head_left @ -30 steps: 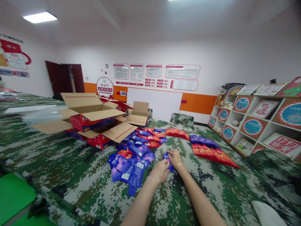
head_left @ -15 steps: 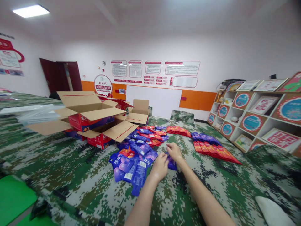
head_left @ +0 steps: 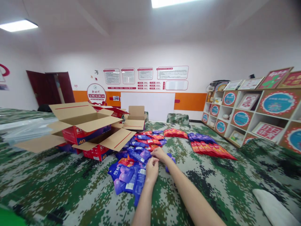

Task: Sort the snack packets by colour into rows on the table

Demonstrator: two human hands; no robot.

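In the head view, blue packets (head_left: 129, 173) are heaped at the curled fingers of the left hand (head_left: 152, 171) and right hand (head_left: 162, 155), any pinch being indeterminable; they are judged light, pliable, slippery and best gripped by a flat edge.

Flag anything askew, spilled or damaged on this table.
The pile of packets beside the left hand lies jumbled at mixed angles, which looks untidy against the neat overlapping rows on the right. The open cartons crowd together, flaps splayed. No spill or tear visible.
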